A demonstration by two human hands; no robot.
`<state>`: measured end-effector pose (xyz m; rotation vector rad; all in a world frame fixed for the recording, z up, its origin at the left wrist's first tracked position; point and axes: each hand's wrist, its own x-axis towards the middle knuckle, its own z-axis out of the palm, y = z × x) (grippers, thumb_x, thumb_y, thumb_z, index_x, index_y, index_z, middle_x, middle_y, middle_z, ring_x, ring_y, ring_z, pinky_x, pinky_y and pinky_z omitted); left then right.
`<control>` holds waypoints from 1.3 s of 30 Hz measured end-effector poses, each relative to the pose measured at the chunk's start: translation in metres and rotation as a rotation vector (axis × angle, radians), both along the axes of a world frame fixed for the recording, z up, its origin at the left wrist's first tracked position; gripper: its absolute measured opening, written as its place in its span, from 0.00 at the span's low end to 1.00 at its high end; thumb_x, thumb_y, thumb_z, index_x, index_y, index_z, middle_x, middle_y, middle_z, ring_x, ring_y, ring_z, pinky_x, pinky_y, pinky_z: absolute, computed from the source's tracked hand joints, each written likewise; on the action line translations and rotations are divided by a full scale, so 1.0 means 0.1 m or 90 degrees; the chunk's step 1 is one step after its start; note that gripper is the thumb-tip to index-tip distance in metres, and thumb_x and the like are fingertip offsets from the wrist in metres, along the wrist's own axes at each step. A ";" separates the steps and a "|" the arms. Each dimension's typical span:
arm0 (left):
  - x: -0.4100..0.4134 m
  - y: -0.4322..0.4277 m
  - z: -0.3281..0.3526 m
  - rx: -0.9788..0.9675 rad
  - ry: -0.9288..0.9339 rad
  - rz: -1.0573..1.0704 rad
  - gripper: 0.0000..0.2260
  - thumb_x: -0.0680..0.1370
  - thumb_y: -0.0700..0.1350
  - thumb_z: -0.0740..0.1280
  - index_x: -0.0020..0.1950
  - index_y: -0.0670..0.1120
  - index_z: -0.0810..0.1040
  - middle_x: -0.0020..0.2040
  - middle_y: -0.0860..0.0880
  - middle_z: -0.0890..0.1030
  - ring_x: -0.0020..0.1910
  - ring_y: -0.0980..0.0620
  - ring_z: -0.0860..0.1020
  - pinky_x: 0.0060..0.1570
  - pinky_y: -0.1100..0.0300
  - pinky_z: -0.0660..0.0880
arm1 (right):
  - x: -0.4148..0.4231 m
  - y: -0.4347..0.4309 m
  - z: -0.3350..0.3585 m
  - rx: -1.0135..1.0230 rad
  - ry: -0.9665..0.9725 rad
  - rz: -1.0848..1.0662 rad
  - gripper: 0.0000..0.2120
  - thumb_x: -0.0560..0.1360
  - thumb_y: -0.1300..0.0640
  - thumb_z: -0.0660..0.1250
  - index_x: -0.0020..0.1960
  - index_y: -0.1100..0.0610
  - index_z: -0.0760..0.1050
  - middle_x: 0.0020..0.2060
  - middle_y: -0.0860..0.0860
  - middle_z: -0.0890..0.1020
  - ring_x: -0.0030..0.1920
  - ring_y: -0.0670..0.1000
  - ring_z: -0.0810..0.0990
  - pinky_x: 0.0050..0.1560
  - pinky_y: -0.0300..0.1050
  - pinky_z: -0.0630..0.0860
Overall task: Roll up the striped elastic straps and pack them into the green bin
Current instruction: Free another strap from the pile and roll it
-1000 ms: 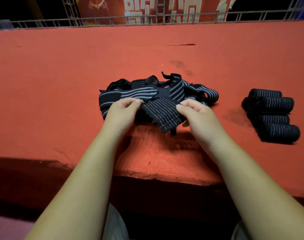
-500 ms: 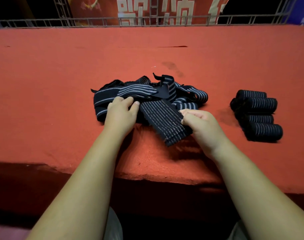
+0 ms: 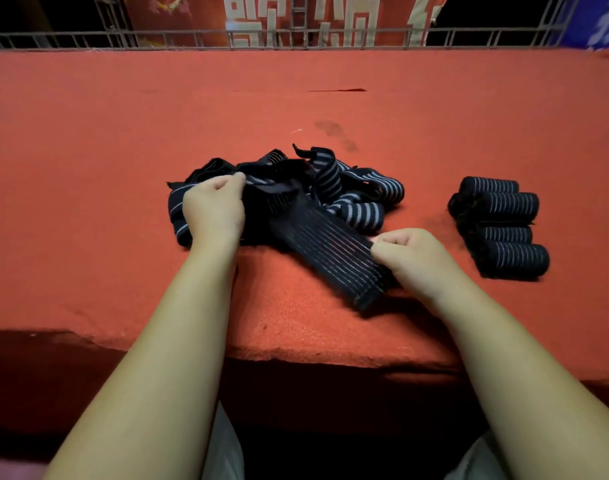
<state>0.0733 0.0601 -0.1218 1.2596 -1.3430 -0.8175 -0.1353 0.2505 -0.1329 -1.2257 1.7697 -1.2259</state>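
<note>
A tangled pile of dark striped elastic straps (image 3: 358,195) lies on the red felt table (image 3: 123,168). One strap (image 3: 327,251) is pulled out flat from the pile toward the table's near edge. My right hand (image 3: 410,258) pinches that strap's right edge near its free end. My left hand (image 3: 214,209) grips the strap material at the left side of the pile. Several rolled straps (image 3: 500,226) lie stacked in a row to the right. No green bin is in view.
A metal wire railing (image 3: 296,38) runs along the table's far edge, with a red banner (image 3: 296,15) behind it. The table's near edge (image 3: 296,355) drops off just beyond my forearms. My knees show at the bottom.
My right hand has drawn the flat strap out toward me and to the right, lengthening it. My left hand has curled and moved up onto the pile, gripping it.
</note>
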 end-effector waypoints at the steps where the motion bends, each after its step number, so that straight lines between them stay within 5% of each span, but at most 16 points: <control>1: 0.01 -0.02 0.00 0.007 0.005 0.013 0.15 0.79 0.54 0.72 0.39 0.45 0.85 0.33 0.51 0.72 0.33 0.53 0.68 0.37 0.55 0.66 | -0.05 0.03 0.01 -0.003 0.002 -0.021 0.12 0.72 0.56 0.65 0.32 0.59 0.71 0.30 0.56 0.67 0.31 0.52 0.65 0.34 0.48 0.61; 6: -0.07 -0.01 0.06 0.042 0.088 -0.039 0.13 0.81 0.52 0.71 0.42 0.47 0.88 0.37 0.53 0.87 0.35 0.55 0.82 0.40 0.58 0.76 | -0.21 0.14 0.10 -0.054 -0.063 -0.117 0.16 0.72 0.59 0.64 0.27 0.53 0.67 0.27 0.54 0.69 0.29 0.53 0.68 0.35 0.50 0.68; 8: -0.18 0.03 0.08 0.046 0.113 -0.101 0.08 0.85 0.49 0.68 0.54 0.50 0.88 0.49 0.53 0.90 0.43 0.60 0.86 0.43 0.59 0.79 | -0.22 0.17 0.13 -0.078 -0.105 -0.144 0.18 0.75 0.62 0.63 0.26 0.54 0.68 0.25 0.53 0.71 0.27 0.53 0.71 0.35 0.52 0.73; 11: -0.29 0.13 0.09 0.016 0.092 -0.254 0.28 0.86 0.39 0.65 0.86 0.49 0.62 0.76 0.56 0.78 0.60 0.65 0.82 0.58 0.63 0.80 | -0.24 0.19 0.13 -0.115 -0.119 -0.191 0.13 0.75 0.60 0.64 0.32 0.56 0.71 0.30 0.56 0.74 0.31 0.55 0.75 0.36 0.55 0.75; 13: -0.32 0.18 0.06 -0.009 0.018 -0.331 0.39 0.84 0.34 0.63 0.88 0.58 0.49 0.83 0.57 0.68 0.54 0.77 0.78 0.63 0.62 0.74 | -0.28 0.20 0.11 -0.135 -0.078 -0.234 0.11 0.75 0.56 0.67 0.37 0.63 0.73 0.33 0.57 0.76 0.35 0.54 0.77 0.38 0.55 0.76; 15: -0.34 0.24 0.09 -0.050 -0.070 -0.348 0.42 0.82 0.33 0.62 0.87 0.66 0.51 0.82 0.58 0.66 0.50 0.85 0.73 0.59 0.68 0.72 | -0.33 0.20 0.08 -0.147 -0.045 -0.281 0.11 0.76 0.54 0.70 0.40 0.61 0.78 0.36 0.56 0.83 0.37 0.54 0.82 0.43 0.57 0.82; 18: -0.36 0.34 0.17 -0.082 -0.167 -0.338 0.40 0.82 0.37 0.62 0.84 0.72 0.54 0.83 0.59 0.63 0.58 0.75 0.79 0.49 0.71 0.73 | -0.36 0.23 0.06 -0.145 0.004 -0.333 0.12 0.74 0.45 0.73 0.42 0.54 0.82 0.40 0.55 0.87 0.45 0.59 0.88 0.51 0.64 0.85; 21: -0.41 0.34 0.21 -0.079 -0.246 -0.332 0.35 0.86 0.41 0.62 0.87 0.64 0.52 0.88 0.53 0.52 0.41 0.88 0.69 0.43 0.85 0.64 | -0.41 0.29 0.06 -0.131 0.023 -0.373 0.10 0.72 0.46 0.72 0.41 0.54 0.81 0.38 0.55 0.86 0.41 0.58 0.86 0.50 0.65 0.84; 22: -0.42 0.32 0.20 -0.078 -0.265 -0.325 0.34 0.87 0.42 0.63 0.88 0.62 0.52 0.89 0.53 0.50 0.43 0.90 0.67 0.45 0.87 0.61 | -0.41 0.31 0.06 -0.123 0.018 -0.388 0.10 0.70 0.48 0.71 0.41 0.55 0.81 0.37 0.56 0.86 0.38 0.56 0.83 0.48 0.64 0.83; 24: -0.45 0.25 0.16 -0.073 -0.279 -0.324 0.34 0.87 0.46 0.64 0.88 0.59 0.51 0.88 0.56 0.49 0.74 0.77 0.64 0.66 0.79 0.57 | -0.42 0.37 0.08 -0.112 0.023 -0.409 0.10 0.69 0.50 0.70 0.40 0.58 0.79 0.32 0.56 0.83 0.33 0.53 0.79 0.40 0.57 0.81; 26: -0.48 0.19 0.14 -0.030 -0.266 -0.322 0.34 0.87 0.49 0.65 0.88 0.59 0.51 0.88 0.57 0.48 0.86 0.58 0.53 0.77 0.63 0.54 | -0.44 0.44 0.09 -0.110 0.049 -0.428 0.10 0.70 0.52 0.69 0.39 0.59 0.77 0.28 0.52 0.79 0.31 0.52 0.76 0.35 0.50 0.75; 29: -0.55 0.10 0.09 -0.018 -0.261 -0.296 0.31 0.86 0.50 0.66 0.87 0.61 0.57 0.89 0.53 0.51 0.86 0.53 0.56 0.81 0.56 0.55 | -0.50 0.53 0.11 -0.125 0.076 -0.450 0.08 0.73 0.55 0.69 0.40 0.60 0.76 0.31 0.49 0.77 0.33 0.51 0.73 0.34 0.47 0.69; 33: -0.64 0.10 0.09 -0.142 -0.247 -0.195 0.26 0.80 0.45 0.72 0.77 0.58 0.75 0.74 0.49 0.78 0.75 0.48 0.75 0.74 0.55 0.69 | -0.55 0.60 0.07 -0.112 0.110 -0.413 0.07 0.74 0.55 0.70 0.41 0.57 0.78 0.33 0.49 0.80 0.34 0.50 0.75 0.36 0.46 0.71; 37: -0.72 0.14 0.14 -0.177 -0.338 -0.076 0.37 0.77 0.46 0.77 0.81 0.61 0.66 0.62 0.43 0.78 0.66 0.41 0.76 0.68 0.42 0.75 | -0.59 0.61 -0.01 -0.122 0.141 -0.408 0.10 0.77 0.50 0.73 0.42 0.54 0.78 0.34 0.50 0.83 0.37 0.53 0.81 0.36 0.45 0.71; 39: -0.67 0.12 0.14 -0.173 -0.402 -0.044 0.32 0.77 0.50 0.77 0.79 0.59 0.71 0.61 0.42 0.80 0.66 0.39 0.77 0.67 0.40 0.76 | -0.60 0.60 -0.03 -0.129 0.156 -0.401 0.11 0.78 0.48 0.75 0.42 0.53 0.78 0.34 0.48 0.83 0.38 0.53 0.83 0.36 0.45 0.71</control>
